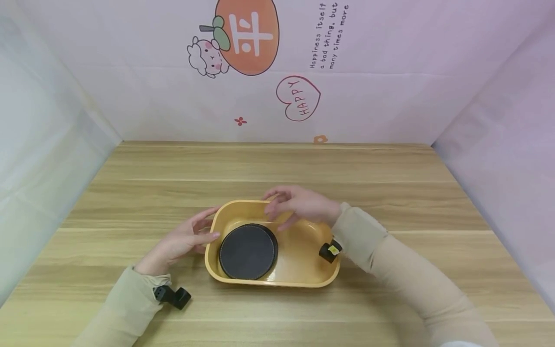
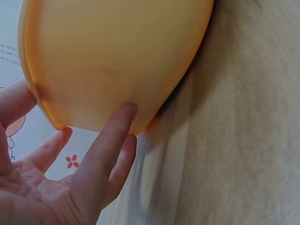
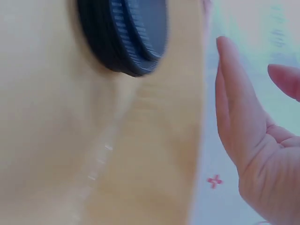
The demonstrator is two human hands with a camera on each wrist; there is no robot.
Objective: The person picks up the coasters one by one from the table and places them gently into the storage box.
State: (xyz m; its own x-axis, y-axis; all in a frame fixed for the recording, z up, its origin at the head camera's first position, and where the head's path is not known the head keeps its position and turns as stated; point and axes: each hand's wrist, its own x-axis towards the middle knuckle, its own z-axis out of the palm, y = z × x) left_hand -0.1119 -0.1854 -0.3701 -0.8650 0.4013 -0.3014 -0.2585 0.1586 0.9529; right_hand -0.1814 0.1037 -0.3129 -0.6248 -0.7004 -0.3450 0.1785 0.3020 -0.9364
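A yellow plastic bin with rounded corners sits on the wooden table. Black round coasters with stitched edges lie stacked in its left half; the right wrist view shows the stack's edge. At the bin's left end, my left hand holds it, thumb at the rim and fingers against the outer wall. Over the bin's far side hovers my right hand, fingers loosely bent with nothing between them. In the right wrist view this hand is apart from the coasters.
The wooden table extends around the bin on all sides. White cloth with printed drawings hangs behind it, and plain cloth sides stand left and right. Each wrist carries a small black camera.
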